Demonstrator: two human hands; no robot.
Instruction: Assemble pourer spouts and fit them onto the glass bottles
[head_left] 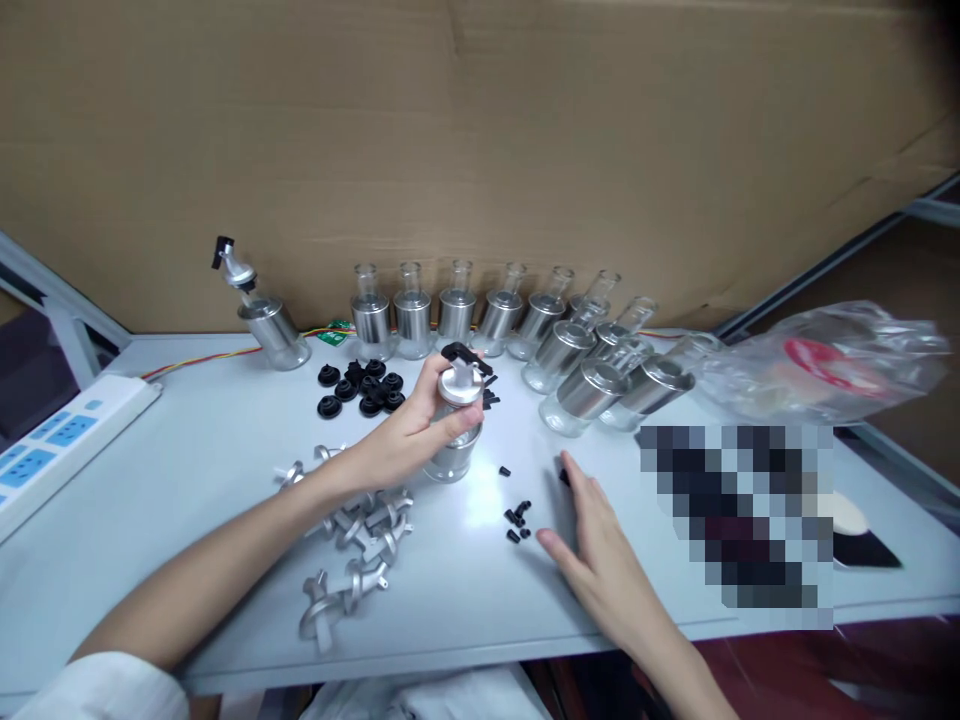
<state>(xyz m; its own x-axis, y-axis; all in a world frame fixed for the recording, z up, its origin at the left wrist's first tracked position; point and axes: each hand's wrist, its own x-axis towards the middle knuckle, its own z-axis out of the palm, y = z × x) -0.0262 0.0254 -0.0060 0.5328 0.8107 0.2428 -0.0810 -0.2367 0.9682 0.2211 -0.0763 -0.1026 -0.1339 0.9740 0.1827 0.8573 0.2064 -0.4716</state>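
Observation:
My left hand [427,415] is closed around the neck of an oil bottle [452,458] with a steel sleeve. The bottle stands upright on the table, topped by a silver pour spout [460,385] with a black flap lid [466,357]. My right hand [604,560] is low over the table with thumb and fingers spread. Beside its thumb lie several small black caps [517,516]; a dark bit partly shows at its fingertips. Under my left forearm are loose silver spout tops [349,525]. Black stoppers [364,385] are grouped beyond that arm.
Several open glass bottles [457,310] with steel sleeves line the cardboard backing [465,150]. One bottle with a spout [271,330] stands back left. A white power strip [67,440] is at the left edge, a clear plastic bag [825,365] at right, near a blurred-out patch [742,525].

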